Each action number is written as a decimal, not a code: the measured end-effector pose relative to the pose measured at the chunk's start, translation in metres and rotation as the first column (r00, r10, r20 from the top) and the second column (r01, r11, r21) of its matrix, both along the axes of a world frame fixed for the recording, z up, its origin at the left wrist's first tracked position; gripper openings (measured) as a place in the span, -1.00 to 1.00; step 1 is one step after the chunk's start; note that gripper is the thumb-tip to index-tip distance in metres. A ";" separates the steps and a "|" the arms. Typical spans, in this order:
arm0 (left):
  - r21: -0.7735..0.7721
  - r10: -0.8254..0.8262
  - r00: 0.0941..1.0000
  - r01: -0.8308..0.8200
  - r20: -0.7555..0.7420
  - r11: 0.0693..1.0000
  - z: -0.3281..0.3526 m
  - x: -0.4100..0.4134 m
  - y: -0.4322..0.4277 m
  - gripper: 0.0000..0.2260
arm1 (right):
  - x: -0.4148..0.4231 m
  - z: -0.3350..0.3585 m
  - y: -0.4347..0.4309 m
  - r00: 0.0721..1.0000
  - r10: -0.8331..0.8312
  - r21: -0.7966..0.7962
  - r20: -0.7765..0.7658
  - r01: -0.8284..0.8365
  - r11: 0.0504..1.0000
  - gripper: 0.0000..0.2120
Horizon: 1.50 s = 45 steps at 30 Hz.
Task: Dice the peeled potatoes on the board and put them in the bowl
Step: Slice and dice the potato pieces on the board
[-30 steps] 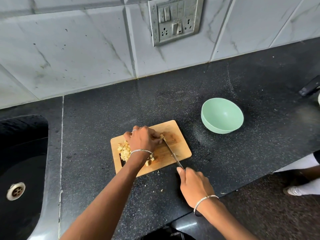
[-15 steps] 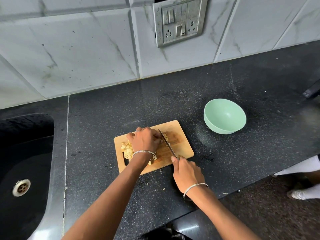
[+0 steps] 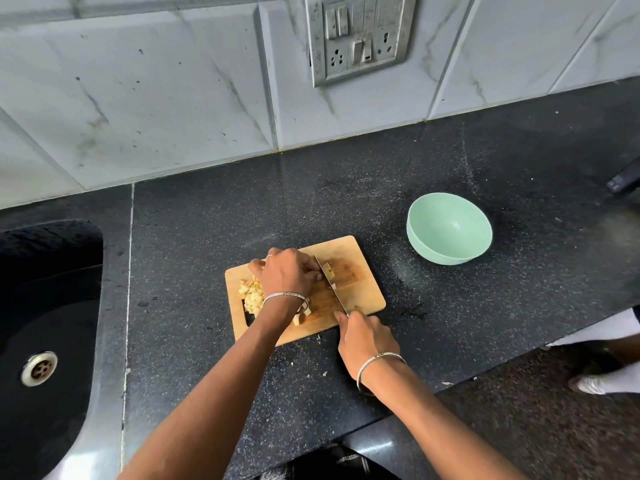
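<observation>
At the far left a black sink (image 3: pixel 69 306) is sunk into the bench (image 3: pixel 207 220), its steel drain (image 3: pixel 38 368) showing in the bottom. The bench is black speckled stone, backed by grey-veined white wall tiles (image 3: pixel 138 98).

Near the middle of the bench lies a wooden chopping board (image 3: pixel 360 292), its handle slot at the left near corner. On the board's left part sits a heap of diced potato (image 3: pixel 251 294), with a few more cubes near the board's front edge, partly under the left wrist.

The left hand (image 3: pixel 289 273), with a ring and a silver bangle, rests on the board just right of the heap. Its fingers are curled down and pressed together against the flat of the knife (image 3: pixel 327 277), holding a potato piece (image 3: pixel 328 270); most of that piece is hidden under the fingers, and only a pale bit shows at the blade.

The knife blade runs slantwise across the board, tip toward the far edge, edge down on the wood. The right hand (image 3: pixel 367 341), also with a bangle, is wrapped round the handle at the board's front right corner, forefinger stretched along the back of the blade; the handle itself is hidden in the hand.

To the right, well apart from the board, stands a mint-green bowl (image 3: pixel 450 258) with nothing visible inside. Above on the wall is a metal switch and socket plate (image 3: pixel 358 36). Small scraps dot the bench by the board.
</observation>
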State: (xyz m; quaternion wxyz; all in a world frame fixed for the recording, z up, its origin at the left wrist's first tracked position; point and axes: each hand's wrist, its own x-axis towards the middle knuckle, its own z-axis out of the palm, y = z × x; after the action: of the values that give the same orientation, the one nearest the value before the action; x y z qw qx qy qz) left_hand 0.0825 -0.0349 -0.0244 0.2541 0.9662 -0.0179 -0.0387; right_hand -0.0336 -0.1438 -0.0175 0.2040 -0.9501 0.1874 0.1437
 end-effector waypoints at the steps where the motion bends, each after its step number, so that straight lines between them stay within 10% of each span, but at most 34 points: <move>1: 0.010 0.006 1.000 -0.006 0.001 1.000 0.000 0.000 0.000 -0.93 | -0.001 0.000 0.000 1.000 0.010 -0.003 0.006 -0.010 1.000 -0.59; 14: 0.106 0.033 0.988 -0.049 0.148 0.993 0.000 -0.014 -0.004 -0.87 | -0.031 0.007 -0.025 0.998 -0.034 0.112 0.048 0.029 0.993 -0.52; 22: -0.401 -0.040 0.998 0.014 -0.056 0.916 0.013 -0.032 0.004 -0.87 | -0.010 0.000 -0.021 0.992 -0.032 0.358 0.122 -0.014 0.934 -0.50; 27: -0.706 -0.051 0.947 -0.200 -0.317 0.679 0.014 -0.030 0.010 -0.86 | -0.006 0.006 -0.019 0.992 -0.104 0.588 0.077 0.039 0.808 -0.50; 34: -0.770 -0.062 0.898 -0.336 -0.436 0.542 0.021 -0.026 0.010 -0.83 | -0.009 0.019 -0.027 0.973 -0.182 0.827 -0.140 0.216 0.519 -0.54; 41: -0.711 0.001 0.934 -0.272 -0.357 0.648 0.015 -0.025 0.003 -0.84 | -0.007 0.016 -0.037 0.977 -0.205 0.788 -0.053 0.167 0.592 -0.53; 45: -0.655 0.044 0.962 -0.217 -0.271 0.724 0.011 -0.029 0.002 -0.85 | -0.003 0.008 -0.047 0.979 -0.150 0.579 0.137 0.044 0.814 -0.50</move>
State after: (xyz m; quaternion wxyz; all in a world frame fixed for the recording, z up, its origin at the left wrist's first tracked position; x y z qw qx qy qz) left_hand 0.0532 -0.0328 -0.0138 0.5911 0.7938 0.0679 -0.1260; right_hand -0.0364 -0.1904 -0.0096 0.5028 -0.8428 0.1652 0.0981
